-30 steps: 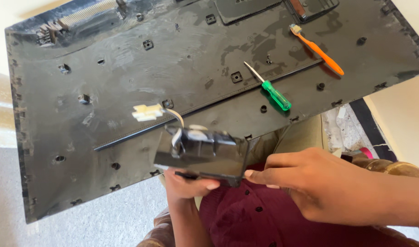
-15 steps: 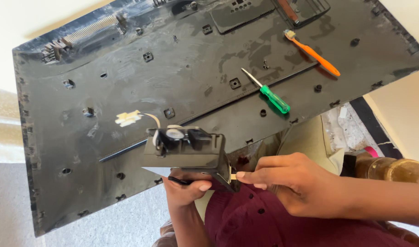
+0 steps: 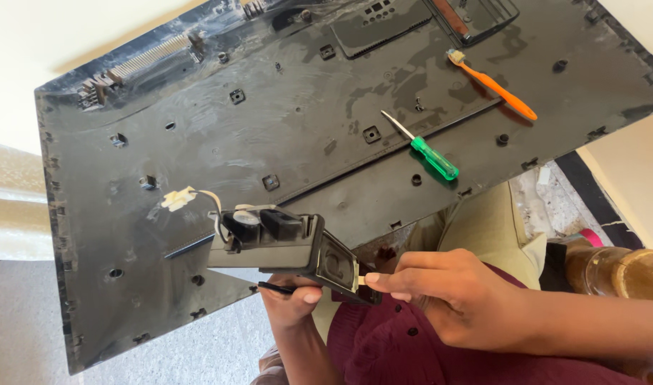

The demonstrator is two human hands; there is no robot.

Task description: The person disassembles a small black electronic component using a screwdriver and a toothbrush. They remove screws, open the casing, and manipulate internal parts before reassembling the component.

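My left hand (image 3: 292, 303) grips the small black module (image 3: 284, 246) from underneath, fingers closed around its lower edge, holding it just above the near edge of the big black back panel (image 3: 198, 142). My right hand (image 3: 448, 299) pinches at the module's end face, fingertips narrow; what they hold, I can't quite tell. A white connector (image 3: 178, 199) trails from the module. A green screwdriver (image 3: 426, 151) and an orange toothbrush (image 3: 494, 85) lie on the panel.

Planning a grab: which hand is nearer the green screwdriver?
Right. The right hand sits below the green screwdriver, pinching the black box's end; the left hand is farther away, under the box.
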